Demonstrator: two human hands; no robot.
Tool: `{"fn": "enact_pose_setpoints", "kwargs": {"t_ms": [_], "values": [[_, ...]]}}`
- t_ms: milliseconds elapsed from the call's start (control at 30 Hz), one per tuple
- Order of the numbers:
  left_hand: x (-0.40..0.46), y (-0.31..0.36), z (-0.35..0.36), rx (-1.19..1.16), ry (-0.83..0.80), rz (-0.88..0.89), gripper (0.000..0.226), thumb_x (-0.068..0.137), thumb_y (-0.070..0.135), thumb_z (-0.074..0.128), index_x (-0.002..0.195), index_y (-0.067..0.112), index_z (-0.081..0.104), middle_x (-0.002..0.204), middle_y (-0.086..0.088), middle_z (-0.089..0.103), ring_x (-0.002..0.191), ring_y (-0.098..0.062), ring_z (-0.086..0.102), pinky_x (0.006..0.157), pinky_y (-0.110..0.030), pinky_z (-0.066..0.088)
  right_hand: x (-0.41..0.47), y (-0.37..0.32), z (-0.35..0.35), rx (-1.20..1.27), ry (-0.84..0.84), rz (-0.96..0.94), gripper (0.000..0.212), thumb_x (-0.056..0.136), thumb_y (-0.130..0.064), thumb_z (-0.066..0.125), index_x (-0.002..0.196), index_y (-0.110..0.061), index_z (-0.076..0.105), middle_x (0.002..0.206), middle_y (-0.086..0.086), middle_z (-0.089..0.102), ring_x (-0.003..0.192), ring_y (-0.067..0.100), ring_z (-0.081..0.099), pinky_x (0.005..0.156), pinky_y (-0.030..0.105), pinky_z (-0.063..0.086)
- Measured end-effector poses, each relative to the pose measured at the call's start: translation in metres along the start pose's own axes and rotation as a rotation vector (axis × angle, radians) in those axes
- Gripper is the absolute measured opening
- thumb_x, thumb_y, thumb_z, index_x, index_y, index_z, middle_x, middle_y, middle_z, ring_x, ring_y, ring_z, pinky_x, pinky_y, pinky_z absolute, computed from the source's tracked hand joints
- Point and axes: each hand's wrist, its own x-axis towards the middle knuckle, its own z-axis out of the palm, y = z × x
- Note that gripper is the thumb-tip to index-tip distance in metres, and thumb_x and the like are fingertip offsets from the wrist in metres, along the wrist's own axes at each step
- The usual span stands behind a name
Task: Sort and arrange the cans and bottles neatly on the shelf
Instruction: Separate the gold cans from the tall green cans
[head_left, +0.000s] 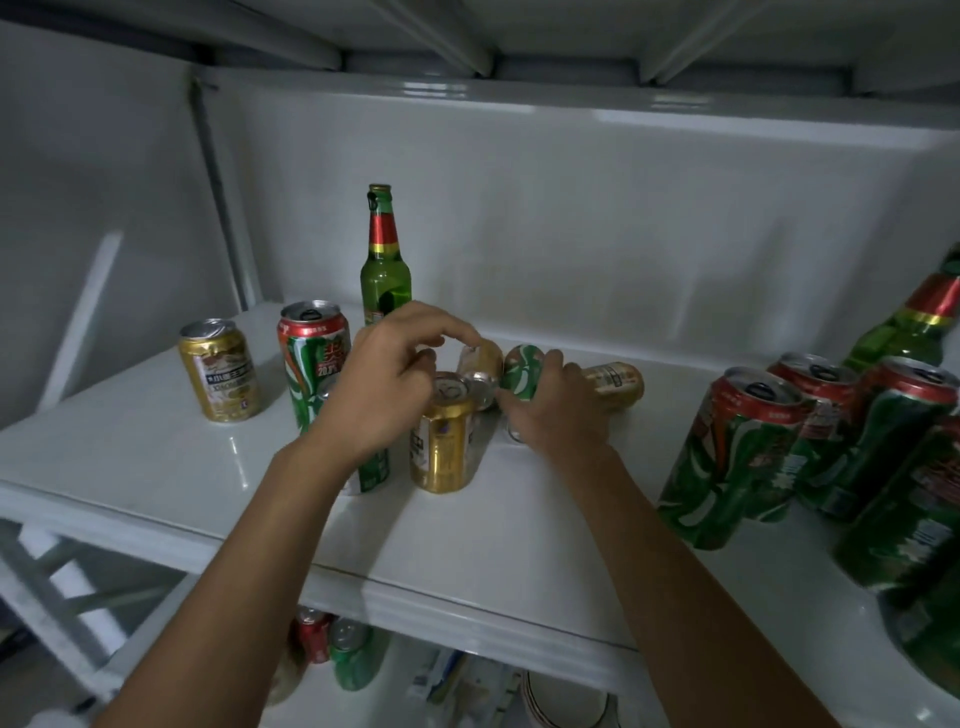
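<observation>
The white shelf (156, 467) carries an upright green glass bottle (385, 260) at the back and a cluster of tall green cans (727, 457) on the right. At centre, the right hand (558, 415) grips a toppled green can (522, 374), and the left hand (384, 389) hovers with curled fingers over an upright gold can (444, 447); whether it touches is unclear.

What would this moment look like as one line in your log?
left hand: over gold can | right hand: grips lying green can | shelf: sorting unfinished
</observation>
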Motion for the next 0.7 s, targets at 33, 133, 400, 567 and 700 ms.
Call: {"fn": "enact_pose_setpoints", "kwargs": {"t_ms": [33, 133, 400, 567, 700], "values": [[-0.001, -0.004, -0.003, 0.008, -0.015, 0.001, 0.054, 0.086, -0.021, 0.046, 0.112, 0.016, 0.077, 0.12, 0.001, 0.068, 0.117, -0.012, 0.061, 0.101, -0.029, 0.052, -0.001, 0.002, 0.002, 0.032, 0.008, -0.01, 0.071, 0.087, -0.056, 0.068, 0.137, -0.013, 0.043, 0.125, 0.015, 0.056, 0.116, 0.036, 0.058, 0.086, 0.041, 0.048], [-0.001, -0.015, -0.009, 0.037, -0.048, -0.017, 0.05, 0.09, -0.018, 0.049, 0.112, 0.016, 0.078, 0.117, 0.0, 0.071, 0.114, -0.016, 0.064, 0.099, -0.042, 0.055, -0.007, 0.005, -0.003, 0.1, 0.004, -0.012, 0.064, 0.086, -0.046, 0.072, 0.132, -0.013, 0.044, 0.119, 0.016, 0.056, 0.109, 0.035, 0.059, 0.082, 0.039, 0.05], [0.012, -0.017, -0.011, 0.008, -0.174, -0.01, 0.047, 0.094, -0.012, 0.05, 0.114, 0.021, 0.077, 0.117, 0.007, 0.069, 0.111, -0.004, 0.062, 0.097, -0.027, 0.054, -0.063, 0.019, -0.033, 0.175, -0.083, 0.05, 0.071, 0.079, -0.047, 0.074, 0.138, -0.023, 0.042, 0.123, 0.004, 0.056, 0.102, 0.024, 0.062, 0.085, 0.041, 0.058], [0.027, -0.012, 0.0, -0.012, -0.308, 0.016, 0.029, 0.101, 0.005, 0.059, 0.12, 0.019, 0.075, 0.118, 0.006, 0.07, 0.109, -0.008, 0.065, 0.094, -0.029, 0.055, -0.097, 0.032, -0.052, 0.16, -0.211, 0.09, 0.087, 0.075, -0.056, 0.07, 0.149, -0.039, 0.029, 0.128, -0.003, 0.051, 0.11, 0.02, 0.059, 0.094, 0.042, 0.056], [0.033, -0.017, 0.013, 0.039, -0.377, 0.061, 0.024, 0.102, 0.014, 0.061, 0.12, 0.022, 0.076, 0.113, 0.01, 0.073, 0.103, -0.005, 0.067, 0.089, -0.024, 0.054, -0.093, 0.029, -0.059, 0.074, -0.356, 0.093, 0.1, 0.067, -0.069, 0.063, 0.153, -0.037, 0.023, 0.136, 0.002, 0.049, 0.114, 0.023, 0.059, 0.097, 0.04, 0.054]]}}
